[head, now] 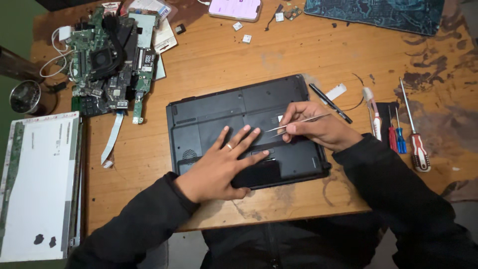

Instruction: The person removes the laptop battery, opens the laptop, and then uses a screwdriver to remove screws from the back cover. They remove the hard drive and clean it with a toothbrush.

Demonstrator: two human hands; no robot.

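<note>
Tweezers (298,122), thin and metal, sat pinched in my right hand (318,129), fingers closed narrow round their far end like a pen grip, the tips pointing left and down toward the middle of the laptop base (239,107). I judged them springy and slick, easy to let twist, so a hold near the middle of the legs suited them better than one at the very end.

My left hand (224,167) lay flat on the black underside, fingers spread wide, holding nothing, only pressing. The laptop lay upside down at the near middle of the wooden table (279,55), its near edge close to the table's rim. It looked stiff and fairly heavy, with a smooth plastic shell that I thought would slide on the wood unless weighted; the panels seemed thin and liable to crack if pried hard, so I judged the sides the safer place to grip it.

To the right lay a black pen (331,103), a small brush (372,112) and three screwdrivers (406,134), well apart from my hands. At the far left sat a heap of bare circuit boards (112,57), and at the near left a loose screen panel (40,184). A phone (235,8) lay at the far edge.
</note>
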